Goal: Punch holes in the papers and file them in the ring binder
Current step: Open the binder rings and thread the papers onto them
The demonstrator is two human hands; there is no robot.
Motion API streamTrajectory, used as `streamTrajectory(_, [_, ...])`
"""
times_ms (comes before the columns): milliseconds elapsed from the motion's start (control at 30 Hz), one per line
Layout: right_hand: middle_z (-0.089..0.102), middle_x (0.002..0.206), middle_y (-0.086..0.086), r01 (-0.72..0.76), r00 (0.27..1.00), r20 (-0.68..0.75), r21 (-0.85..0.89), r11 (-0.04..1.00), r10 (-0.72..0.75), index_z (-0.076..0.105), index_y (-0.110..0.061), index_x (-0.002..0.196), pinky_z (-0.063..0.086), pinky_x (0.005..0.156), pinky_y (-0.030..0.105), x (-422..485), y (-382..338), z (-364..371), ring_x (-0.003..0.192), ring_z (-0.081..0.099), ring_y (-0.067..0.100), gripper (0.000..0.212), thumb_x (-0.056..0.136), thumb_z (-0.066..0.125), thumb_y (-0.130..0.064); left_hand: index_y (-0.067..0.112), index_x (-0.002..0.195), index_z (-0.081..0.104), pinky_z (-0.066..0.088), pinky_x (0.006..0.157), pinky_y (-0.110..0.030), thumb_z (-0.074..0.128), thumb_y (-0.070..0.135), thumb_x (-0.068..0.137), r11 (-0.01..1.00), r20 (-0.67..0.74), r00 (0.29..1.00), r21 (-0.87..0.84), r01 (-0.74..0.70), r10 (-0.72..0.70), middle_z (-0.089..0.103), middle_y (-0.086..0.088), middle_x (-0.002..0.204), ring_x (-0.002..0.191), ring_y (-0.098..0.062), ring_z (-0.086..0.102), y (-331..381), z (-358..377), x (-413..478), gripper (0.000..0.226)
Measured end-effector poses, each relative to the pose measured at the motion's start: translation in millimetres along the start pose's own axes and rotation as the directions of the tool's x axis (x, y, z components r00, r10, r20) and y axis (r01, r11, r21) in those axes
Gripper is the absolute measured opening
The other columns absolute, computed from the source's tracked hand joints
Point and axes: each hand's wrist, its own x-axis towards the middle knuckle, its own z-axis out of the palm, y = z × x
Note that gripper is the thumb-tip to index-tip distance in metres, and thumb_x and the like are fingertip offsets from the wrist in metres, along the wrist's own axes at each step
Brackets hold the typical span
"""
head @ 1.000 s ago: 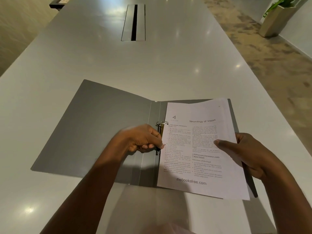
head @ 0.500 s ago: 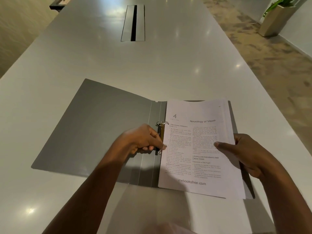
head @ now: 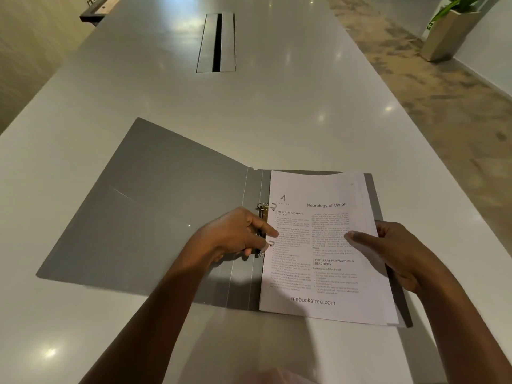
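A grey ring binder lies open and flat on the white table. A stack of printed papers, headed "Neurology of Vision", rests on its right half. The upper metal ring and the lower ring stand split apart at the papers' left edge. My left hand sits on the ring mechanism, fingertips at the papers' left margin between the two rings. My right hand grips the stack's right edge, thumb on top of the page. No hole punch is in view.
The long white table has a metal cable slot at its far middle. A potted plant stands on the patterned floor at the far right. A dark object lies at the table's far left edge.
The papers have shifted slightly left and squared up against the rings. My left fingers stay at the mechanism; my right hand keeps its grip on the stack's edge.
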Motion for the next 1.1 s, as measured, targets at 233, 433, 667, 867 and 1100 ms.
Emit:
streamTrajectory(233, [0.077,0.103,-0.004,0.029,0.997,-0.071,0.043,0.999,-0.026,0.069,-0.016,0.108,0.057,0.065,0.025,-2.5,0.7,15.6,0.09,0.075,0.017,0.013,0.098,0.069,-0.008,0.014,0.115,0.077,0.048,0.048,-0.017,0.068,0.01,0.099,0.992,-0.124,0.99,-0.104,-0.078,0.065,0.08,-0.001,0.078,0.051,-0.006,0.06,6.3,-11.1,-10.2,0.019])
streamTrajectory(433, [0.074,0.109,-0.002,0.014,0.99,-0.142,0.084,0.996,-0.002,0.064,-0.015,0.119,0.057,0.074,0.032,-8.4,13.4,28.0,0.096,0.073,0.019,0.022,0.099,0.067,-0.007,0.014,0.113,0.076,0.056,0.057,-0.016,0.07,0.013,0.098,0.99,-0.203,0.971,-0.042,-0.135,0.124,0.079,-0.004,0.084,0.059,-0.004,0.066,6.4,-9.2,-8.2,0.016])
streamTrajectory(667, [0.073,0.114,-0.006,0.062,0.99,-0.133,0.056,0.997,-0.054,0.061,-0.018,0.124,0.056,0.073,0.026,-10.3,18.4,29.7,0.1,0.072,0.015,0.028,0.098,0.07,-0.013,0.021,0.117,0.075,0.052,0.059,-0.013,0.071,0.018,0.098,0.989,-0.236,0.963,0.103,-0.109,0.131,0.077,0.004,0.097,0.075,-0.008,0.072,2.6,-1.2,-1.9,0.019])
streamTrajectory(867, [0.068,0.112,-0.005,0.104,0.97,-0.213,-0.062,0.993,-0.115,0.059,-0.02,0.119,0.05,0.069,0.023,-6.1,20.1,23.7,0.094,0.064,0.005,0.025,0.098,0.071,-0.021,0.02,0.096,0.076,0.053,0.057,-0.015,0.072,0.02,0.098,0.979,-0.411,0.892,0.149,-0.139,0.189,0.076,-0.001,0.079,0.062,-0.006,0.071,0.9,4.1,1.8,0.005])
streamTrajectory(1100, [0.069,0.104,0.001,0.137,0.857,-0.428,-0.344,0.929,-0.285,0.063,-0.016,0.124,0.048,0.074,0.029,-9.3,25.8,18.6,0.093,0.068,0.021,0.03,0.096,0.072,-0.023,0.009,0.101,0.074,0.049,0.061,-0.002,0.071,0.004,0.096,0.95,-0.666,0.678,0.246,-0.194,0.311,0.073,-0.006,0.091,0.073,-0.015,0.067,3.3,11.7,5.3,0.008])
